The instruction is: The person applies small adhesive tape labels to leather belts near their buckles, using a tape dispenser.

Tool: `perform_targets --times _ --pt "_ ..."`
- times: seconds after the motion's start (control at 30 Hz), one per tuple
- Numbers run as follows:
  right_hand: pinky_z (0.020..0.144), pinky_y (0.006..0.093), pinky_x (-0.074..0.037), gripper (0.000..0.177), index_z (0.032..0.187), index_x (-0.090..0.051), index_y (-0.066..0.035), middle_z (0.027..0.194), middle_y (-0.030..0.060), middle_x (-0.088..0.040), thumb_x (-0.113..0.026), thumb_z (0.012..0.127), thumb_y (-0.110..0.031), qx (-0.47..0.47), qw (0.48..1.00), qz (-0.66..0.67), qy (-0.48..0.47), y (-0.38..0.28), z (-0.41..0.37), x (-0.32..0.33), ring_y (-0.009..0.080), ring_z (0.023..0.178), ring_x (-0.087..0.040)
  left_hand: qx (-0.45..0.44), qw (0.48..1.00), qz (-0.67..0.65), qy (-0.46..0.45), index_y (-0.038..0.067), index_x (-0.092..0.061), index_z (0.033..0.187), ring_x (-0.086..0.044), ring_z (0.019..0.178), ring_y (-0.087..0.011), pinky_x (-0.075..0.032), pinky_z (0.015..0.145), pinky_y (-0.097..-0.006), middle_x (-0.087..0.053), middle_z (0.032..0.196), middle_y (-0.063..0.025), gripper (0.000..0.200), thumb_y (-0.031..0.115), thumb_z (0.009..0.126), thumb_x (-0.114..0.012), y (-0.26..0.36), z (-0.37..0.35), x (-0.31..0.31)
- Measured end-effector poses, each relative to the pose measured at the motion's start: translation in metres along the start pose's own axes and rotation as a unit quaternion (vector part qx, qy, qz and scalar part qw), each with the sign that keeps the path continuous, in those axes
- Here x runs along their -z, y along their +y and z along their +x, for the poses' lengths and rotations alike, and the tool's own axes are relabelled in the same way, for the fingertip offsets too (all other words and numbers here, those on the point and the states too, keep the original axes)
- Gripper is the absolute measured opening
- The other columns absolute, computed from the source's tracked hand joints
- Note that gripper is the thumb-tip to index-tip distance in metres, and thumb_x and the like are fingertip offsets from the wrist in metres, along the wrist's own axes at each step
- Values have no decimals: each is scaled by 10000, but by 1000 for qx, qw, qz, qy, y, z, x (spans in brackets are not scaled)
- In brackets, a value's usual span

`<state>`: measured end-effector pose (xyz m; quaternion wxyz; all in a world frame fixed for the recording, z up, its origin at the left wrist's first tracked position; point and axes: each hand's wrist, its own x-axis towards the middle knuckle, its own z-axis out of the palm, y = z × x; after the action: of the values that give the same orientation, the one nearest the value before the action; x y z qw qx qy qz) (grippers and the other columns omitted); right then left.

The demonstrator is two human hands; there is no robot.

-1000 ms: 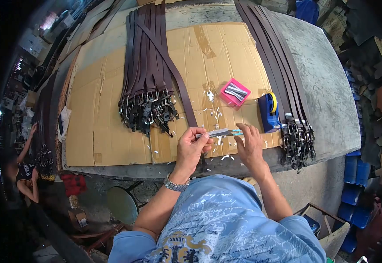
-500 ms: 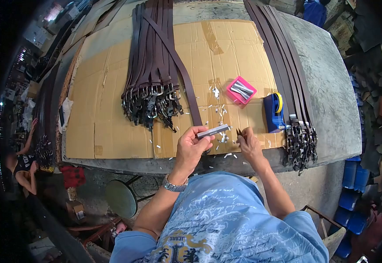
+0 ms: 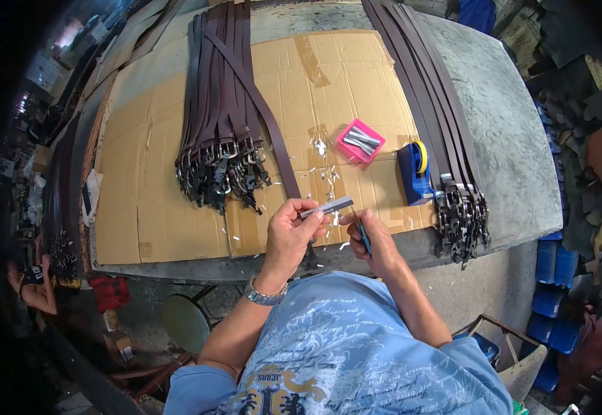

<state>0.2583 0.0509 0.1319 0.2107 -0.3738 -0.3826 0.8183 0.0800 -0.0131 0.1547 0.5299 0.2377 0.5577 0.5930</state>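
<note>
Shirt [image 3: 342, 346]: pale blue cloth with a printed pattern, nearest the camera.
Wristwatch [image 3: 263, 294]: metal link band on the left wrist.
Left hand [image 3: 288, 234]: fingers curled, pinching a grey strip [image 3: 326, 206] between thumb and fingertips. The strip is thin, flat and straight, and is held just above the near edge of the table.
Right hand [image 3: 378, 243]: closed around a teal tool [image 3: 364, 238], slim and stick-like, which points down along the palm. The thumb sits close beside the free end of the strip, but I cannot tell if they touch.
Stool [image 3: 187, 321]: round dark seat on the floor below the table edge, left of the person.
Table [image 3: 515, 138]: grey, rough and concrete-like, with a rounded right corner.
Cardboard [image 3: 149, 180]: flattened brown sheets with creases and tape marks, covering most of the tabletop.
Scraps [image 3: 330, 173]: small white slivers scattered on the cardboard beyond the hands.
Tape dispenser [image 3: 413, 174]: blue plastic with a yellow roll, standing right of the scraps.
Pink tray [image 3: 373, 131]: shallow and square, holding a few grey strips like the held one.
Left belts [image 3: 219, 131]: a bundle of dark brown leather straps lying lengthwise, their metal buckles heaped at the near end; one strap crosses diagonally toward the hands.
Right belts [image 3: 432, 104]: a second flat row of straps, with their buckles [image 3: 461, 216] hanging at the table's near edge.
Blue crates [image 3: 557, 263]: plastic, stacked on the floor at the right, with dark leather offcuts piled behind them.
Another person [image 3: 34, 287]: at the far left, beside more hanging belts.
</note>
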Motion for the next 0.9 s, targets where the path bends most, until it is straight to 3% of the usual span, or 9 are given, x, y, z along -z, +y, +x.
perform_targets --times 0.1,0.3,0.9 --pt "487 192 -254 554 1115 -553 -57 758 -45 -376 -392 983 -570 15 998 60 -10 -4 2 -4 51 611 -351 0 1000 -8 1 7 -549 1089 -665 898 -133 -575 717 -225 -643 997 -77 195 88 928 -625 1 -1 -3" --pt "488 190 -253 493 1107 -535 -67 763 -43 -389 -475 968 -537 22 1000 11 -16 -5 0 1 48 574 -331 -14 1000 -19 15 7 -551 1086 -669 892 -134 -576 710 -226 -646 997 -78 189 84 929 -623 0 -1 -2" --pt "432 212 -215 409 953 -511 -117 656 -59 -345 -459 984 -521 44 996 68 -47 5 11 0 49 503 -299 6 1000 -1 10 0 -552 1076 -673 875 -137 -582 711 -237 -649 980 -81 182 74 925 -623 -2 -9 -6"
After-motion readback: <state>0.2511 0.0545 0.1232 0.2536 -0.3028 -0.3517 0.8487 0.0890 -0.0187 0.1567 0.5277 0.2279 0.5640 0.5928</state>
